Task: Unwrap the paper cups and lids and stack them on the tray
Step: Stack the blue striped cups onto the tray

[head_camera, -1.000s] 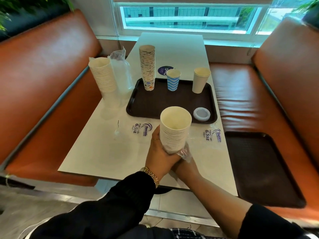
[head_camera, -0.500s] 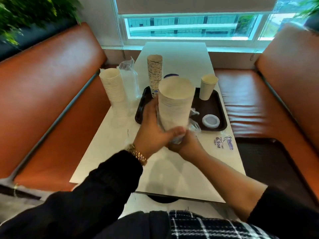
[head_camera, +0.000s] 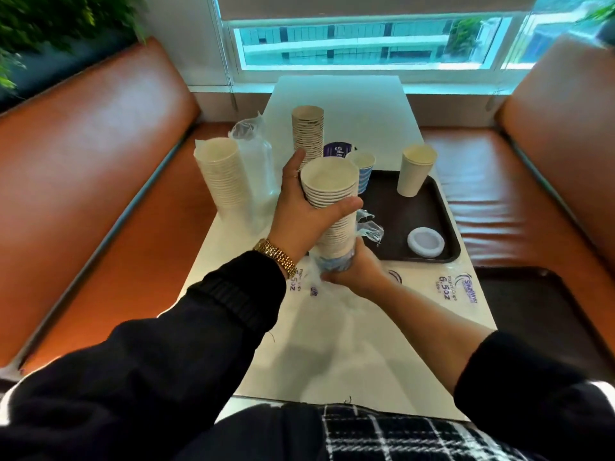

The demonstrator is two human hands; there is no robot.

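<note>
At centre frame, a person's left hand wraps thumb and fingers around the upper part of a tall stack of paper cups, while the right hand grips the stack's base, where the clear plastic wrapper is bunched. The stack is held in the air, tilted, above the white table, just left of the dark tray at right of centre, where a cream cup, a blue striped cup and a white lid stand. The risks appear plain: a hard tug on the clinging wrapper could split the stack or squeeze the rims, and a swing might topple the printed stack behind.
</note>
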